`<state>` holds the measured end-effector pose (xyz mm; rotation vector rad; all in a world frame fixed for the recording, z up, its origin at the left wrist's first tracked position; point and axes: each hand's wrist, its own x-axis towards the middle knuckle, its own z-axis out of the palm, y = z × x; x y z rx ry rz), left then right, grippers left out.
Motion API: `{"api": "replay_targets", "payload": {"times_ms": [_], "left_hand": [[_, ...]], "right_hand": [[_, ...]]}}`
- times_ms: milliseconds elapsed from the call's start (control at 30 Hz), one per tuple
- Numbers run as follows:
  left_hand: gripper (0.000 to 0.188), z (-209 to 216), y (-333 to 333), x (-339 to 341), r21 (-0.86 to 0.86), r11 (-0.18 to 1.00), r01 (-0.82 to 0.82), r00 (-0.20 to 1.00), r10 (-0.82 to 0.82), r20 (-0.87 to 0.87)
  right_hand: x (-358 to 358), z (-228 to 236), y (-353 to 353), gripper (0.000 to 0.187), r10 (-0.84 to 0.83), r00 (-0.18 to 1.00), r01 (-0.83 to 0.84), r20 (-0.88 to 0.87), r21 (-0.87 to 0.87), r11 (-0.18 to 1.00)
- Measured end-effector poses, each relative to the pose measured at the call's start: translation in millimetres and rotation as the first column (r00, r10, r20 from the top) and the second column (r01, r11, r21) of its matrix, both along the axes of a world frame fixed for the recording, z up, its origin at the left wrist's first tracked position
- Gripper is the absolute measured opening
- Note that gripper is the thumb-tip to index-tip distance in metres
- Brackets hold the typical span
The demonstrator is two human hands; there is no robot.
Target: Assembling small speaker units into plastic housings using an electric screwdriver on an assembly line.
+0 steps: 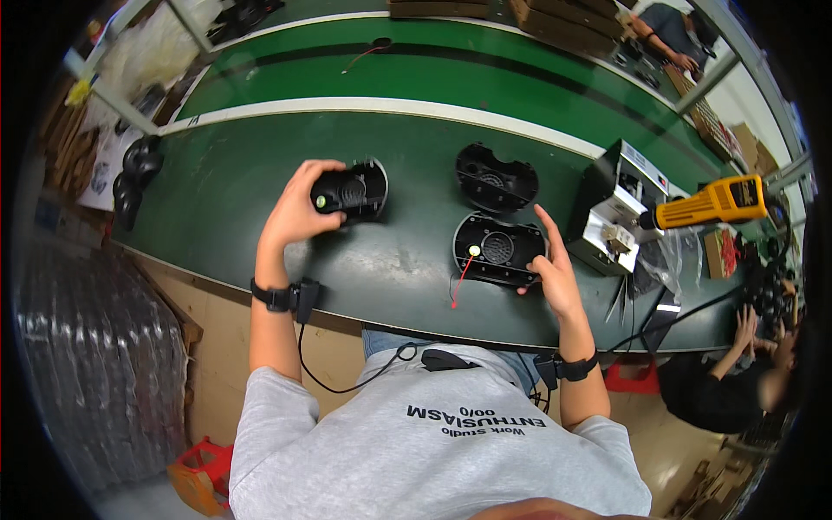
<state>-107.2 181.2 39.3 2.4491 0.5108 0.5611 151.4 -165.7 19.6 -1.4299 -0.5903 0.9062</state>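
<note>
My left hand [296, 206] is closed round the left end of a black plastic shell half [362, 187], its thumb at the near edge. A small pale green round part shows in that shell's corner. At the right, my right hand [559, 276] grips the right end of another black shell half [496, 246] lying hollow side up. Its index finger points away, stretched out. Inside this shell sit a round grille and a small whitish disc [474, 250], from which a red wire [462, 282] runs over the near edge. Just beyond lies a third black shell piece [496, 178] with a notched rim.
Right of my right hand stands a silver-black machine [612, 212], with a yellow power tool [715, 204] beside it. Tweezers [617, 299] and a phone-like slab [664, 319] lie nearby. Black parts [137, 178] rest at the far left. A wired disc [381, 43] lies on the green belt [468, 80]. Co-workers are at right.
</note>
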Motion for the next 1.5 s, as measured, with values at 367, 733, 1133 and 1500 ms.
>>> {"api": "replay_targets", "payload": {"times_ms": [367, 733, 1133, 1500], "left_hand": [[0.091, 23, 89, 12, 0.029, 0.993, -0.11, 0.994, 0.111, -0.013], [0.063, -22, 237, 201, 0.198, 0.98, 0.004, 0.889, 0.087, -0.449], [0.049, -11, 226, 242, 0.009, 0.998, -0.061, 0.828, 0.055, -0.557], [0.058, -23, 226, 272, -0.015, 0.999, 0.051, 0.904, -0.052, -0.424]], "right_hand": [[-7, -22, 85, 0.095, 0.007, 0.985, -0.006, 0.17, -0.005, 1.0], [-1, -56, 136, 0.094, 0.019, 0.964, -0.043, 0.265, 0.086, 0.995], [1, -42, 124, 0.073, 0.089, 0.993, -0.101, 0.074, 0.187, 0.977], [1, -47, 128, 0.069, 0.067, 0.997, -0.071, 0.023, 0.194, 0.979]]}}
